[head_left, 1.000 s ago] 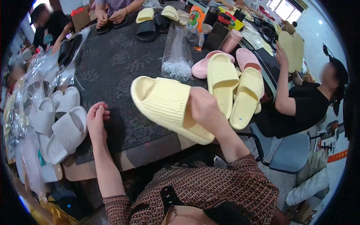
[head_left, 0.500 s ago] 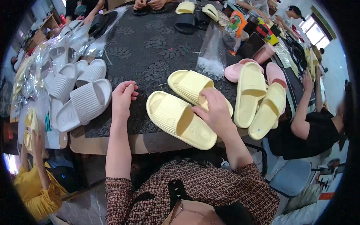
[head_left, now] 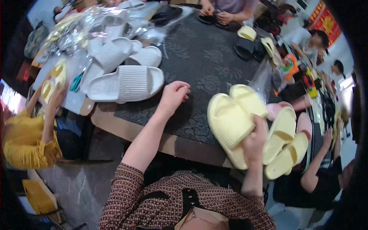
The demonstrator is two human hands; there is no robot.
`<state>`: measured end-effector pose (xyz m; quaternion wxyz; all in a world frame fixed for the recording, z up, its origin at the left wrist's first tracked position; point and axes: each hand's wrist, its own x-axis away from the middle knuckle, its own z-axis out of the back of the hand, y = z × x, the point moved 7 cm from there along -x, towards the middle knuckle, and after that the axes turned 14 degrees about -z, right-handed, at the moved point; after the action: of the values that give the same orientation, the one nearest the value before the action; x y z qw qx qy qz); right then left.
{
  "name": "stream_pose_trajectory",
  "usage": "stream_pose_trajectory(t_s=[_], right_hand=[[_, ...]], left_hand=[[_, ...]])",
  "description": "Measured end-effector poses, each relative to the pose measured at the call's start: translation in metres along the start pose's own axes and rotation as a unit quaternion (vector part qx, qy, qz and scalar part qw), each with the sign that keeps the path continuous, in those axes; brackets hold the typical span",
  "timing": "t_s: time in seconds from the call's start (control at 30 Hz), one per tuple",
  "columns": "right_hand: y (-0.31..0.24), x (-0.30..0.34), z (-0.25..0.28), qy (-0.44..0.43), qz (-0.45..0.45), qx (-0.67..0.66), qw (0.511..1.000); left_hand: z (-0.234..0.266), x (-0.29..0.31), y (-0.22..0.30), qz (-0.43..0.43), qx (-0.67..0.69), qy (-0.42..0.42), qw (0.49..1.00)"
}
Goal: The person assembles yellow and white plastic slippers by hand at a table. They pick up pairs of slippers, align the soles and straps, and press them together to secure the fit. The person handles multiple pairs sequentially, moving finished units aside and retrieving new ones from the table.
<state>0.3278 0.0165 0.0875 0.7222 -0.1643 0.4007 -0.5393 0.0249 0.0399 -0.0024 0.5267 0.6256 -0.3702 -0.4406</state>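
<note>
My right hand (head_left: 255,138) grips a pair of pale yellow slide slippers (head_left: 229,122), lifted at the table's near right edge. The slippers lie side by side, and the nearer one with its ribbed strap partly covers the other. My left hand (head_left: 175,97) is over the dark tabletop with its fingers curled in; anything inside them is hidden. Close to its left sits a light grey ribbed slide slipper (head_left: 132,85). Another pair of yellow slide slippers (head_left: 279,132) lies just right of my right hand, partly on pink slippers (head_left: 304,126).
More grey slippers (head_left: 145,56) and clear plastic bags (head_left: 73,32) pile up on the left. Black slippers (head_left: 245,48) stand toward the far right, by an orange packet (head_left: 291,67). Co-workers sit around the table; one in a yellow top (head_left: 28,138) handles yellow slippers (head_left: 53,80).
My right hand has taken hold of the yellow slippers, brought them together and raised them off the table. The whole view has swung left. My left hand stays curled.
</note>
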Motion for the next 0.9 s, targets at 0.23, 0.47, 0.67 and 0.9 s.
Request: stream_pose_trajectory(t_s=[0.23, 0.47, 0.67, 0.9], right_hand=[[0.035, -0.032, 0.175, 0.26, -0.029, 0.296, 0.919], [0.103, -0.039, 0.229, 0.305, -0.112, 0.495, 0.806], [0.069, -0.034, 0.138, 0.226, 0.031, 0.27, 0.936], [-0.006, -0.018, 0.034, 0.086, 0.081, 0.136, 0.984]], left_hand=[[-0.009, 0.0, 0.002, -0.008, 0.001, -0.029, 1.0], [0.0, 0.003, 0.006, -0.034, 0.008, 0.003, 0.999], [0.013, 0.005, 0.029, -0.186, -0.123, 0.086, 0.971], [0.107, 0.046, 0.14, -0.389, -0.423, 0.235, 0.784]])
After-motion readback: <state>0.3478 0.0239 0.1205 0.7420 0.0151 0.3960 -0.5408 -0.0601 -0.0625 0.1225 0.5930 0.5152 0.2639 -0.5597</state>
